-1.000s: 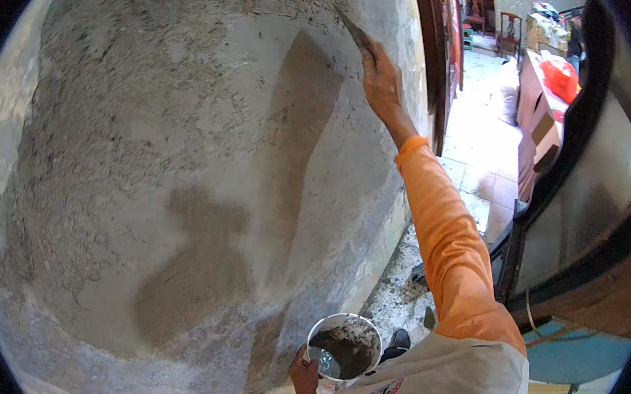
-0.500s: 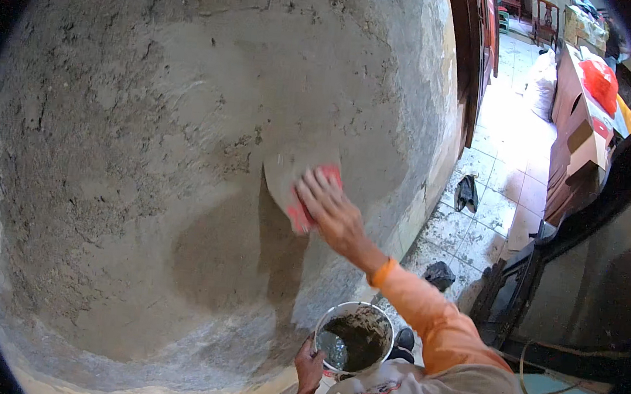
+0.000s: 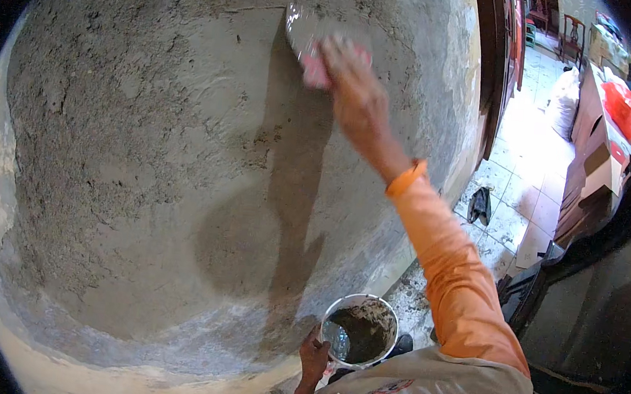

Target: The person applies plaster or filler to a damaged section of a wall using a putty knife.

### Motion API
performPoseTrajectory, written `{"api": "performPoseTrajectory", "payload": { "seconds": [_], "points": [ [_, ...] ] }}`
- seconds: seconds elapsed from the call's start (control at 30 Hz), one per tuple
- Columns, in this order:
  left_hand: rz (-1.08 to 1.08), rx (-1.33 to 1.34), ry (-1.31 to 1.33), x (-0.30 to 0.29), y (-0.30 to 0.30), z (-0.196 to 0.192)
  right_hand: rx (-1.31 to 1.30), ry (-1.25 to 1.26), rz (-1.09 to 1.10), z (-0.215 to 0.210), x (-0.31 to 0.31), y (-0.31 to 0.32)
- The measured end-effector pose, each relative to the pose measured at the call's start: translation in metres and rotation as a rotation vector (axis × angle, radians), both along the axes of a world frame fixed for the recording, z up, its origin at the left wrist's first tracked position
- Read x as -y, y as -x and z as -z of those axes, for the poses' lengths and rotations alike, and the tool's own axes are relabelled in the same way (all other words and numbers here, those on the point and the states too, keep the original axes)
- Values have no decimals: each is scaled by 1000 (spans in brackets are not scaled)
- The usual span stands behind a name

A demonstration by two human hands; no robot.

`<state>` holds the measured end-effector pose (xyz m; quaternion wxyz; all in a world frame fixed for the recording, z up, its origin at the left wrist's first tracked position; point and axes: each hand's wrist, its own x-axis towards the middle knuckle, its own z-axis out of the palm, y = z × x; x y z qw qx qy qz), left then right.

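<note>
High on the wall, my right hand [image 3: 357, 89] is closed round the red grip of a wide plastering scraper [image 3: 303, 29]. Its thin pale blade lies on or very close to the grey mortar wall [image 3: 139, 176]; which of the two, I cannot tell. Down by my body, my left hand [image 3: 313, 356] grips the side of a white bucket [image 3: 396, 335], its fingers partly hidden behind the rim. Wet grey mortar [image 3: 368, 334] lies inside the bucket, along with something shiny on its left side. The wall is smoother in the middle and rough at the left.
On the right runs a tiled floor [image 3: 530, 151] splashed with mortar, with a black crumpled thing [image 3: 480, 205] on it. Cardboard [image 3: 603, 171], a red bag [image 3: 619, 106] and a white sack [image 3: 562, 104] stand beyond. A dark piece of furniture [image 3: 589, 300] stands close at my right.
My right hand has moved up the wall with the scraper, the arm stretching farther. My left hand still holds the bucket, and the view has shifted slightly.
</note>
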<state>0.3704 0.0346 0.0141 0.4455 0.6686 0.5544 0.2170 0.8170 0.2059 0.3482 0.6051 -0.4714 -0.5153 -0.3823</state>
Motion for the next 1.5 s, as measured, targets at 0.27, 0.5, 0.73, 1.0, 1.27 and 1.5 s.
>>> {"api": "performPoseTrajectory", "payload": {
  "seconds": [0.27,0.5,0.73,1.0,1.27,1.5],
  "points": [
    [42,-163,-133,-5,-10,0,110,423,-175,146,90,112],
    [8,-128,-11,-6,-2,11,175,-1,15,-11,39,12],
    [30,-82,-17,-13,-6,14,216,196,-70,42,22,97],
    [66,-62,13,-24,-6,13,188,264,-112,85,80,105],
    [113,-138,-127,-32,2,22,281,64,-9,-34,11,69],
    [67,-34,-34,-35,-5,11,205,311,-195,149,85,135]
  ]
}}
